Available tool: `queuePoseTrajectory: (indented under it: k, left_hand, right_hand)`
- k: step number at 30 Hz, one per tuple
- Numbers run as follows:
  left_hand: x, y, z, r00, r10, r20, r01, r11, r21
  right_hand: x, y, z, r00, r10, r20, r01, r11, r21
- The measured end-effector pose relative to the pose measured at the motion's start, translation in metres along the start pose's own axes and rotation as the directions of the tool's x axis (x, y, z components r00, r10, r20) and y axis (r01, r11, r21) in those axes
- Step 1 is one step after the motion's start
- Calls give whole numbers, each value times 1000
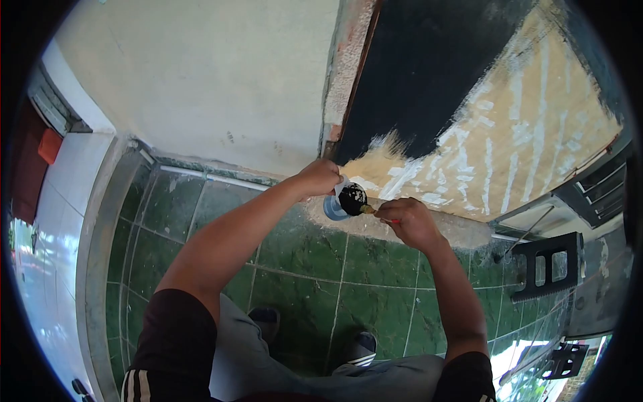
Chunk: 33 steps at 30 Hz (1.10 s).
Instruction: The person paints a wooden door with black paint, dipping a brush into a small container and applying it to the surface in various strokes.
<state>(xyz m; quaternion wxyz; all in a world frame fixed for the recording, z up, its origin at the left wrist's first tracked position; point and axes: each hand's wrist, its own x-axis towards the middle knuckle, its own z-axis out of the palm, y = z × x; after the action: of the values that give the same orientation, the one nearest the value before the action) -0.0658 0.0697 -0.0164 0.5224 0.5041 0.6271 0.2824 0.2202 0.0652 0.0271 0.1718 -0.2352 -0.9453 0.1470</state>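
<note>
My left hand [320, 179] is closed on the rim of a clear plastic cup [333, 209], which is tilted and has black paint [352, 197] inside. In my right hand [413, 222] is a paintbrush [367, 209], gripped by its handle, part of which shows red. The brush's bristle end is at the cup's mouth, and the bristles cannot be made out against the black. Just beyond both hands stands a door panel [429, 67], partly coated black, with a bare tan area [536, 127] marked by white streaks.
A cream wall [221, 80] rises at the left, with a white pipe [231, 181] along its foot. Green tiles [295, 258] cover the floor, where my sandalled feet stand. A black plastic stool-like object [548, 266] is at the right. An orange object [49, 145] is at the far left.
</note>
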Motion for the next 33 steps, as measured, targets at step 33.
queuePoseTrajectory:
  k: [33]
  left_hand:
    - [27,-39,17,990,-124,-67,110,976,-186]
  right_hand:
    - [-31,55,17,755,563,-335,-472,822,318]
